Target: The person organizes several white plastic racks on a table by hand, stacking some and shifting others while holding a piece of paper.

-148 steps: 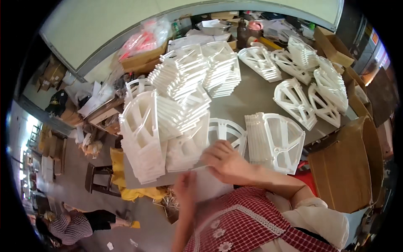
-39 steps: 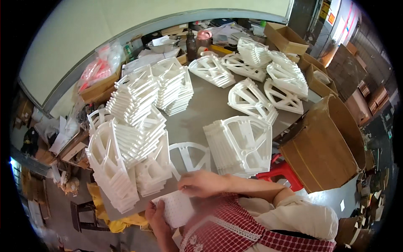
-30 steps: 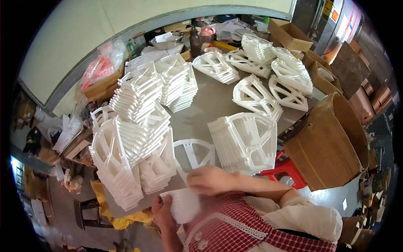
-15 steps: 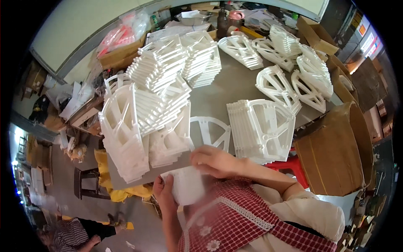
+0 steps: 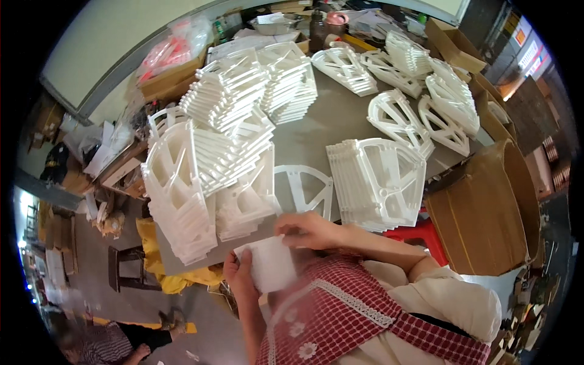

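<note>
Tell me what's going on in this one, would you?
A person in a red checked apron holds a white sheet in the left hand, at the near edge of a grey table. The right hand is at the sheet's upper right corner; whether it pinches it isn't clear. Just beyond that hand lies a white fan-shaped frame, with stacks of similar frames to its left and right.

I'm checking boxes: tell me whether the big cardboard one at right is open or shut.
Open: past its near rim, the big cardboard box shows its shaded inner wall.
</note>
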Motion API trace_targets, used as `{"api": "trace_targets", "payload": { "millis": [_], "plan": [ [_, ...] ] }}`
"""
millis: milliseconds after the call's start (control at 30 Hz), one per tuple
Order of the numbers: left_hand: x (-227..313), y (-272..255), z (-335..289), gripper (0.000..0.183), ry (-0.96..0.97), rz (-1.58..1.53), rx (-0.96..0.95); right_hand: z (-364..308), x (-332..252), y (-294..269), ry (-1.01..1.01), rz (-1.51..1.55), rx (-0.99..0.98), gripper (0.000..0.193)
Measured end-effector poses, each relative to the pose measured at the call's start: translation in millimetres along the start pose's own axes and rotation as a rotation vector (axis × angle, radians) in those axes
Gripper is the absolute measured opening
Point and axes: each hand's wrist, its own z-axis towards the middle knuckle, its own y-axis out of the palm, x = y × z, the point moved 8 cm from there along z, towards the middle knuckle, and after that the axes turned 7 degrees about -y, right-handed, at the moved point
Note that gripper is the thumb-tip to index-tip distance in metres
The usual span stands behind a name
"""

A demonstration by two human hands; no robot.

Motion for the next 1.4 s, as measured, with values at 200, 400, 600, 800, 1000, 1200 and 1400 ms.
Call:
{"api": "trace_targets", "payload": {
  "millis": [200,400,600,800,1000,1200,1400],
  "plan": [
    [6.7,14.7,-5.0,0.024,0.005,0.030,-0.058,-0.3,6.9,0.7,0.051,0.152,-0.050,0.019],
    [0.1,4.5,3.9,0.022,0.022,0.057,-0.024,1.9,14.0,-4.1,-0.053,0.123,-0.002,0.015],
    [13.5,7.4,-4.8,0.022,0.186,0.126,0.073,0.0,22.8,4.4,0.093,0.317,0.110,0.036],
    [15.2,15.3,-14.6,0.045,0.150,0.196,0.025,-0.5,22.6,-2.9,0.192,0.225,0.178,0.041],
    [15.8,6.9,-23.8,0.051,0.194,0.314,0.113,-3.9,6.6,-4.6,0.180,0.061,0.201,0.039],
    [28.0,9.7,-30.9,0.047,0.318,0.439,0.192,-5.2,-5.4,-6.2,0.006,-0.129,0.255,0.026],
    [31.0,11.5,-37.3,0.042,0.337,0.601,0.229,-4.1,-15.1,-5.2,-0.126,-0.410,0.253,0.022]
  ]
}}
